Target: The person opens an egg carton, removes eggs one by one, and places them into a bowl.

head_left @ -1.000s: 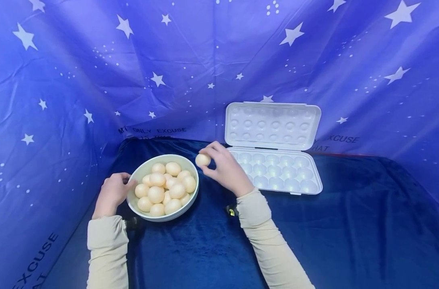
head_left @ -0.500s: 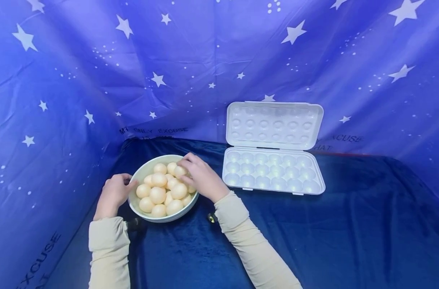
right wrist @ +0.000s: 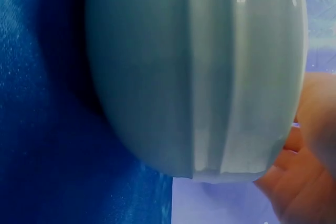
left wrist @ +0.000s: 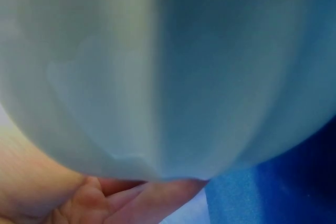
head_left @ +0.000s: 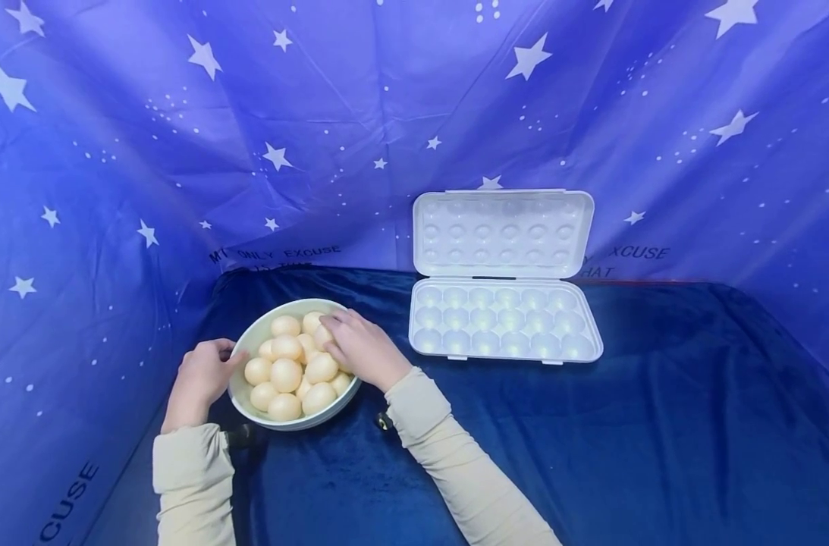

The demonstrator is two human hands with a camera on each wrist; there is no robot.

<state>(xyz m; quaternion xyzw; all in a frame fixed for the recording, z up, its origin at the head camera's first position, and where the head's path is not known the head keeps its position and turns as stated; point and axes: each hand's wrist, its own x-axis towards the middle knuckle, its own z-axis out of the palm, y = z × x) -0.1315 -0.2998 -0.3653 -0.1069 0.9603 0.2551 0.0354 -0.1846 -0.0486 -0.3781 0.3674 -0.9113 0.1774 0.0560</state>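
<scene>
A pale green bowl [head_left: 249, 334], full of cream-coloured eggs [head_left: 287, 375], stands on the dark blue cloth in the head view. My left hand [head_left: 201, 379] grips the bowl's left rim, with the thumb at the inner side and fingers outside. Over the right rim reaches my right hand [head_left: 366, 349], its fingers around an egg [head_left: 323, 337] on top of the pile; part of that egg is hidden by the fingers. The bowl's outer wall [left wrist: 157, 77] fills most of the left wrist view. In the right wrist view, the bowl [right wrist: 210, 77] hides the fingertips.
A white plastic egg box [head_left: 506, 356] stands with its lid [head_left: 503, 227] raised, right of the bowl; its cups hold no eggs. Behind rises a blue star-printed curtain [head_left: 346, 98]. Dark blue cloth [head_left: 523, 425] covers the table.
My right hand has moved left from beside the egg box, carrying an egg into the bowl. My left hand has stayed at the rim. The head view has shifted slightly.
</scene>
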